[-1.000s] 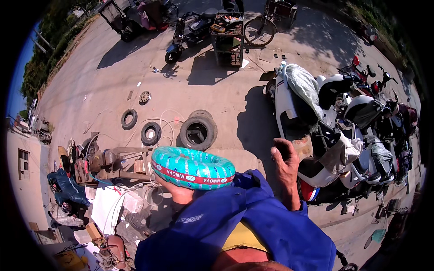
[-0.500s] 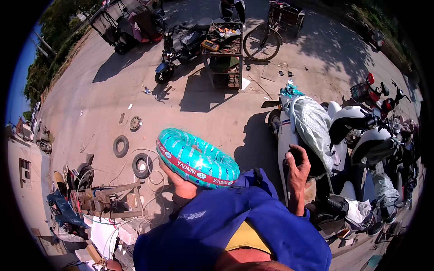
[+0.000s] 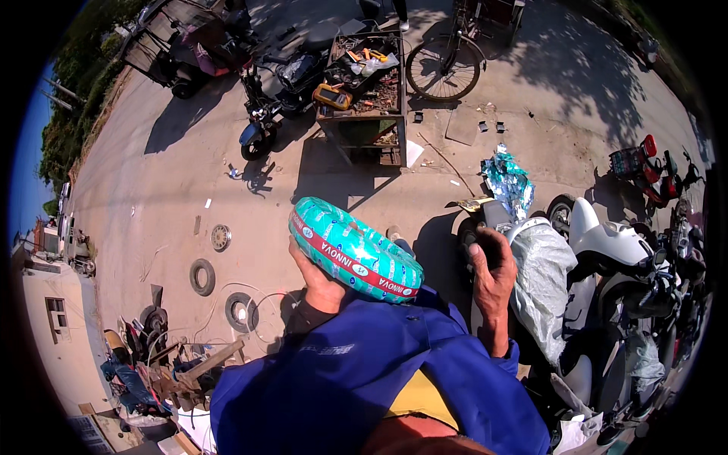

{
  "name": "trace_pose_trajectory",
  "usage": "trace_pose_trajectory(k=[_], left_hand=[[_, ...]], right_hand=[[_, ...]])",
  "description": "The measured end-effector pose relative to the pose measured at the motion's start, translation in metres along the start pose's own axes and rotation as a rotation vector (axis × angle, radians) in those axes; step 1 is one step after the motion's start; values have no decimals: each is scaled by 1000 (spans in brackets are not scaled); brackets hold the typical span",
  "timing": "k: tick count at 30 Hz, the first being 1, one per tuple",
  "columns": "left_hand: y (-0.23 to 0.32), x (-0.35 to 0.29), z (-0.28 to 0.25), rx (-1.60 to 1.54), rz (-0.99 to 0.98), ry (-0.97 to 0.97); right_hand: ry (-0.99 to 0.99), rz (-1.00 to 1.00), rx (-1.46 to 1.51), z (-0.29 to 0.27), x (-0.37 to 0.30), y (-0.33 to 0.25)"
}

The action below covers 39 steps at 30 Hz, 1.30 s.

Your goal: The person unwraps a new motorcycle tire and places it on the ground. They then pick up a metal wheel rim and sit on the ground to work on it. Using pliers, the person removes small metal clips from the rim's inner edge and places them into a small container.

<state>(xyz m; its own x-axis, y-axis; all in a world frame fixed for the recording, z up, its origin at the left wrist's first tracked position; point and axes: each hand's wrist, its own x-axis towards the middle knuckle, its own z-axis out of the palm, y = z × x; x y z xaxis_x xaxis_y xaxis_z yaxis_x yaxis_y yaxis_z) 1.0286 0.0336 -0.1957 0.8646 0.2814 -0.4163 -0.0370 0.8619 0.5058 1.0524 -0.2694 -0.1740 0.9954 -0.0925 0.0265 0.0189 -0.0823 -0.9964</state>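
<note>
The left hand (image 3: 322, 287) is cupping a wrapped ring (image 3: 356, 249) at its near-left edge; this grip is grasping. The ring, tyre-like under turquoise film with a red band, is sitting above the ground in front of the jacket (image 3: 326, 379). The right hand (image 3: 495, 277) is hovering to the right, fingers half curled, its grip holding nothing visible.

Change: the ring's right end is now dipping lower, the tool-laden tabletop (image 3: 362, 116) is looming nearer on the far side, and a crumpled foil wrapper (image 3: 509, 184) is showing fully at far right. Judgement: the person is advancing while carrying the ring one-handed, which is leaving the right hand free.

Obscured: the ring is covering some left-hand fingers and part of a shoe (image 3: 395, 233). The upper edge is cutting off a bystander's leg (image 3: 402, 11). I am finding the crowded scooters at right hard to separate.
</note>
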Motion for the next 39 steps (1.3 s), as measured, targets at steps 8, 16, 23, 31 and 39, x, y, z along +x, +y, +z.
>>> trace_pose_trajectory(k=[8, 16, 23, 31, 39], left_hand=[[5, 276, 112, 197, -178, -252], [-15, 465, 126, 252, -214, -224], [-39, 457, 99, 579, -61, -99], [-39, 455, 151, 801, -114, -89], [-21, 471, 148, 856, -174, -104]], right_hand=[[335, 157, -115, 14, 136, 36], [21, 114, -152, 92, 360, 14], [-431, -169, -418, 240, 590, 136], [-541, -303, -962, 381, 757, 279], [-485, -195, -1089, 433, 791, 321]])
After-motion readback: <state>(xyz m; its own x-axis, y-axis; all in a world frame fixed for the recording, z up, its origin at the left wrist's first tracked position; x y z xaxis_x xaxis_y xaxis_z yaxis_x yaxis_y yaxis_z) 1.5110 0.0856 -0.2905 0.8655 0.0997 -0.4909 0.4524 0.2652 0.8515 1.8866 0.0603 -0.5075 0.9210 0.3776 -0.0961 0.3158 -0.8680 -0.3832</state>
